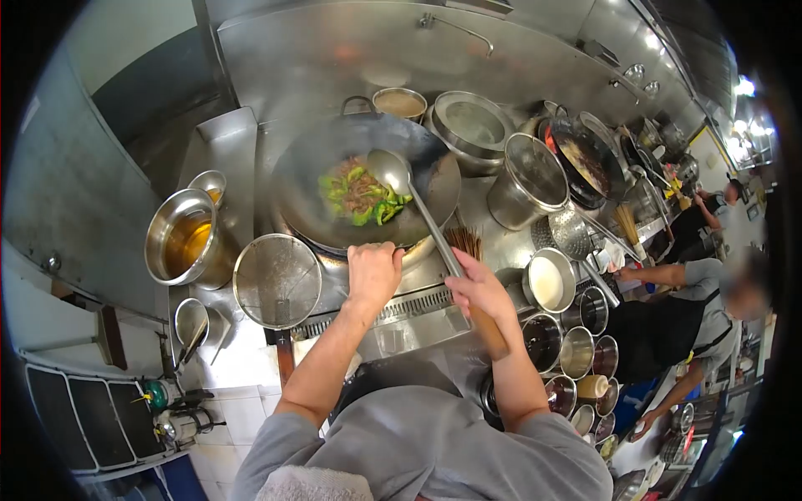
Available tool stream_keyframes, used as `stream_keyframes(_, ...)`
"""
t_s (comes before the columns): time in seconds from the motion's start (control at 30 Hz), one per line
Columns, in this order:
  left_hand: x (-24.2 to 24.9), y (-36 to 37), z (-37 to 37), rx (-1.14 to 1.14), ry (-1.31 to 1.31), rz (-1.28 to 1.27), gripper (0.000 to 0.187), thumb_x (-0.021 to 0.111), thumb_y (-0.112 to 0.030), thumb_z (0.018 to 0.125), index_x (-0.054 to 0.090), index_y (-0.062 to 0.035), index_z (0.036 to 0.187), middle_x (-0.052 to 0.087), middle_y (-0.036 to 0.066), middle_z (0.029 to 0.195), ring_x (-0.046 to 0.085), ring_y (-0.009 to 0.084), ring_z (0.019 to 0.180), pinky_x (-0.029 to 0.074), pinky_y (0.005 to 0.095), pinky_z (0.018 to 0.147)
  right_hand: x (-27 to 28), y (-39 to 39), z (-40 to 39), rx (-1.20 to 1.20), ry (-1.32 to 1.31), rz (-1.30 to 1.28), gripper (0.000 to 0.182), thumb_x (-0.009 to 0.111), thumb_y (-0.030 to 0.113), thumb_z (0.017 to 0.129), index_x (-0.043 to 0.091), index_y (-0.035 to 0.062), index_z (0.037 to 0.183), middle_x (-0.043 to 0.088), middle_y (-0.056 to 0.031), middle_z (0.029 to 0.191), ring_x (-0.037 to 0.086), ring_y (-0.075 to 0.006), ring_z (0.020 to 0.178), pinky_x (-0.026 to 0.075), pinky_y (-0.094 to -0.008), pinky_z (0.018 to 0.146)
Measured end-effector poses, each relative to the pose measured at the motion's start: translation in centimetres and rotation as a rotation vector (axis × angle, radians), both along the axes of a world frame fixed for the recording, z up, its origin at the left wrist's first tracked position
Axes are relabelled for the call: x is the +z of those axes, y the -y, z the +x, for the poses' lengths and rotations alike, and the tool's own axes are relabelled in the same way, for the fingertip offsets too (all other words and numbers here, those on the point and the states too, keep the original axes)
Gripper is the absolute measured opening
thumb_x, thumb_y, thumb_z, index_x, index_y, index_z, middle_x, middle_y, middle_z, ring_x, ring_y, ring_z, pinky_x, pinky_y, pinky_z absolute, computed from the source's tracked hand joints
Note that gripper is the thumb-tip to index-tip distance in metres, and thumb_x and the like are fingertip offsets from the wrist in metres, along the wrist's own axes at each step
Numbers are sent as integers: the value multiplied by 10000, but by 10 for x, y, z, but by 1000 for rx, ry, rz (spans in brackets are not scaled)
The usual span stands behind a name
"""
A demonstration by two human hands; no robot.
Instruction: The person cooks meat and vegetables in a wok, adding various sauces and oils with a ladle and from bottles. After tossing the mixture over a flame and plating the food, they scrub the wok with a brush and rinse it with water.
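Note:
A large dark wok [301, 159] sits on the burner, with sliced green peppers and browned meat [359, 194] in its middle. My left hand [374, 271] is closed at the wok's near edge; its fingers hide the exact part it grips. My right hand [483, 288] is wrapped round the handle of a metal ladle [390, 169]. The ladle's bowl rests over the food, at its upper right side. Right behind my right hand, the bristles of a bamboo brush [464, 240] show.
Left of the wok stand a pot of amber oil [188, 242] and a round mesh strainer [277, 280]. To the right are a tall steel pot [528, 184], a perforated skimmer [570, 234] and several seasoning containers [577, 351]. A co-worker [677, 321] stands at the far right.

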State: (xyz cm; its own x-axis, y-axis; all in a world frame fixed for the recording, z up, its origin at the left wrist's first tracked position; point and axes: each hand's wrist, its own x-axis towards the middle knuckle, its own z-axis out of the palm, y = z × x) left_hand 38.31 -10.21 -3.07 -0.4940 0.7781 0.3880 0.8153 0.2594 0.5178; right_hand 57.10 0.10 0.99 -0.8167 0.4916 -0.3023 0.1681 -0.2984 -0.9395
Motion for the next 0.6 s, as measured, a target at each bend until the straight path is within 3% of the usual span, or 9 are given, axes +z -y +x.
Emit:
stream_keyframes(0.13,-3,1,-4,-33,-6,85,169,673,-184,825,615,-41,756,641,127,763,599,317,776,400,433,739,26,32,20,-62,172,184,717,562,6,870,213,43,1494,514,-14,690,443,-84,450,386,-241,384)
stream_keyframes(0.3,-4,0,-4,-67,38,131,147,699,-153,803,639,-22,832,656,120,813,600,308,821,422,423,763,16,8,10,82,99,-39,739,564,38,892,158,50,1509,497,-16,696,452,-86,470,407,-244,396)
stream_keyframes(0.4,6,9,-8,-122,127,197,140,705,-103,793,639,-8,871,662,129,866,603,316,869,455,415,784,20,15,2,197,201,180,739,580,48,884,179,49,1505,483,-10,675,463,-86,473,407,-245,398)
stream_keyframes(0.53,20,16,-7,-73,131,247,131,680,-57,794,636,4,901,651,137,917,589,328,894,467,413,817,16,-11,1,348,185,180,749,578,47,871,184,66,1508,471,-1,652,450,-92,443,427,-259,407)
stream_keyframes(0.6,26,20,-7,-59,128,248,124,676,-44,793,634,6,898,649,135,934,587,325,907,472,408,821,27,-10,8,308,254,249,734,569,48,872,202,89,1506,535,-21,670,470,-92,439,437,-269,412)
